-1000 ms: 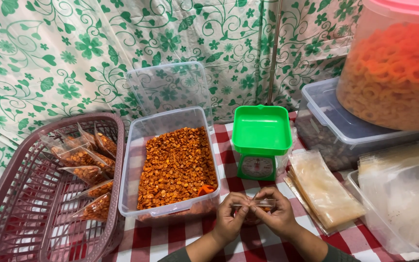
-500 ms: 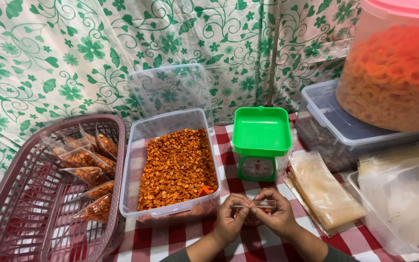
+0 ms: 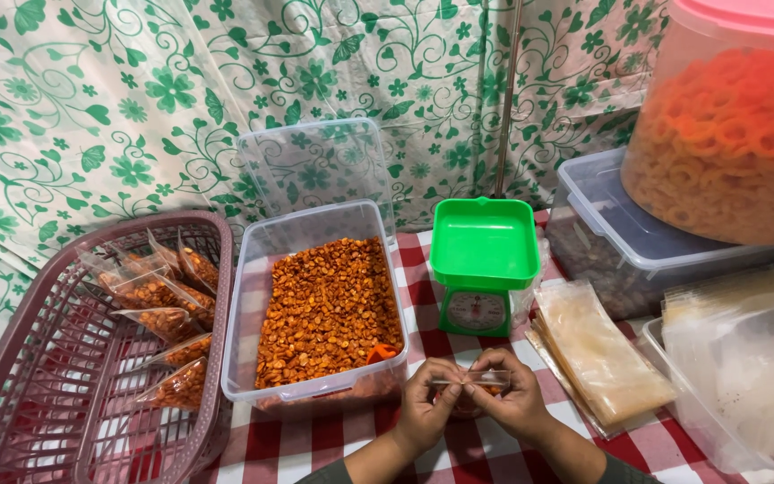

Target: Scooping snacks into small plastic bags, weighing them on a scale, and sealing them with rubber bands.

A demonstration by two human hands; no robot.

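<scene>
Both hands meet low at centre, just in front of the clear tub. Left hand [image 3: 425, 405] and right hand [image 3: 514, 401] each pinch an end of a small clear plastic bag [image 3: 470, 380] between thumb and fingertips — bag mouth stretched flat between them, held just above the red-and-white checked worktop [image 3: 315, 441]. Whether the bag holds anything cannot be told; the hands cover most of it.

Clear tub [image 3: 266, 260] directly beyond the hands, rectangular, filled about halfway with small orange fried kernels [image 3: 329, 305]. An orange scoop [image 3: 383, 352] lies half buried at the near right corner. The tub's clear lid [image 3: 315, 170] leans upright behind it against the green floral curtain [image 3: 91, 99].

Left of the tub, touching or nearly so — a maroon plastic basket [image 3: 64, 412] with several filled, sealed bags [image 3: 159, 296] of the same snack piled at its far side.

Right of the tub: green kitchen scale [image 3: 484, 260], dial facing the person, tray bare. Beside it a flat stack of empty clear bags [image 3: 597, 354]. Further right, a lidded clear box [image 3: 620, 242] with dark contents, and resting on it a large jar of orange ring crackers [image 3: 727, 143] with pink lid.
</scene>
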